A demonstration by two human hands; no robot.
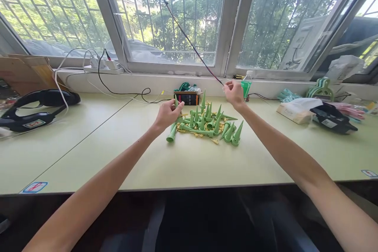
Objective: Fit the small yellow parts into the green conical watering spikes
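Observation:
My left hand (168, 115) is closed around a green plastic spike (176, 101), its pointed tip standing up past the fingers. It is at the left edge of a pile of similar green spikes (202, 124), some upright and some lying down. Small yellow plastic pieces (215, 141) are scattered among them. My right hand (234, 93) is raised behind the pile's right side, thumb and fingers pinched together. A dark cable (191, 45) slants down to its fingertips; whether they grip the cable or some small piece, I cannot tell.
A phone (189, 99) leans behind the pile. Beside my right hand stands a bottle of green liquid (246, 84). Black headgear (35, 110) lies far left, near a power strip (103, 68). To the right are a tissue pack (295, 111) and a black strapped device (333, 118).

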